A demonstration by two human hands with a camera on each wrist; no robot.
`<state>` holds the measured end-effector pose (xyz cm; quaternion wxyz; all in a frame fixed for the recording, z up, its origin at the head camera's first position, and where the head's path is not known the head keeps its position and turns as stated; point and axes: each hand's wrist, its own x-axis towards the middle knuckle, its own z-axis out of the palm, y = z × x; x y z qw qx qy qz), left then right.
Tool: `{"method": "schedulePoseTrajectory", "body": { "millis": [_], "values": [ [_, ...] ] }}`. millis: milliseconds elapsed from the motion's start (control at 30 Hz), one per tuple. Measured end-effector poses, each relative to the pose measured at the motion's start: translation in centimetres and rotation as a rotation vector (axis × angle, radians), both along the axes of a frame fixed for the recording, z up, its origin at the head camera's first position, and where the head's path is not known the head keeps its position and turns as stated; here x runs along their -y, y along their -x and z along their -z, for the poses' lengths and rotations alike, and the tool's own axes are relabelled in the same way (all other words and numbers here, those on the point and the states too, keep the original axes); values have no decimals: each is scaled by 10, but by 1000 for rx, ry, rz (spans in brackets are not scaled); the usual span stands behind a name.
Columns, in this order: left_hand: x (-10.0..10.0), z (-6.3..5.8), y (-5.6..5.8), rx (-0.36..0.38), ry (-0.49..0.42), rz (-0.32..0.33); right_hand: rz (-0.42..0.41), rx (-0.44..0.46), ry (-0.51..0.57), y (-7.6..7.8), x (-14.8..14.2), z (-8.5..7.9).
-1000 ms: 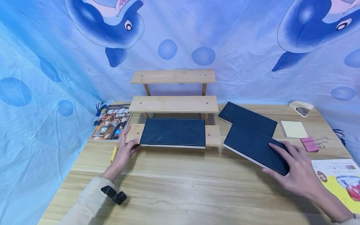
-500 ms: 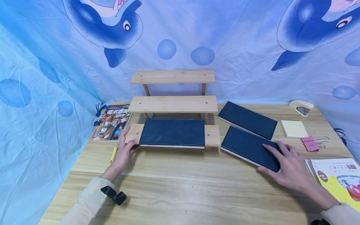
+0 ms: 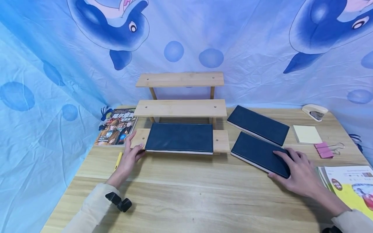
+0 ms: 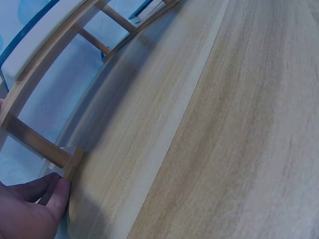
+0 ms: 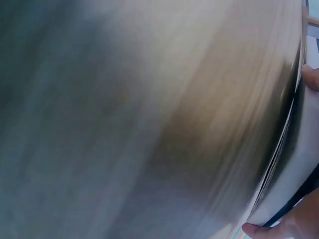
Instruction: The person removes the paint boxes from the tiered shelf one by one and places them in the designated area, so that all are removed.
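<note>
head view: the right hand (image 3: pixel 300 174) grips the near navy book (image 3: pixel 256 152) by its right end, right of the wooden rack (image 3: pixel 180 108); contact with the tabletop (image 3: pixel 186 197) is unclear. the left hand (image 3: pixel 128 158) grips the rack's left end. presumed step: taking up this book; moving it calls for a firm, level hold.

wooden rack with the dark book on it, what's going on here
A person's left hand holds the left end of the wooden rack at its lowest tier, where a dark book lies. The right hand grips a second dark book right of it; a third dark book lies on the desk behind that one.
</note>
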<state>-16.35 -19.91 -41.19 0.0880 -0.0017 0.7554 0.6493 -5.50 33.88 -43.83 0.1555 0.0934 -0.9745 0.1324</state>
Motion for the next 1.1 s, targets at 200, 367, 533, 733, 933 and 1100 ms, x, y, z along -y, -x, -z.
{"method": "schedulePoseTrajectory", "body": {
  "millis": [200, 367, 533, 733, 933, 1100],
  "values": [
    [2, 1, 0, -2, 6, 0, 7, 40, -24, -1, 0, 1],
    [3, 2, -1, -7, 17, -8, -3, 58, -38, -2, 2, -1],
    [3, 2, 0, 2, 5, -4, 21, 63, -84, -3, 4, -18],
    [1, -1, 2, -10, -21, -5, -21, -25, -42, 2, 22, -57],
    [2, 1, 2, -7, -12, -12, -147, -95, 9, 14, 55, -85],
    [1, 1, 1, -10, -27, -10, -199, -103, 20, 27, 81, -100]
  ]
}}
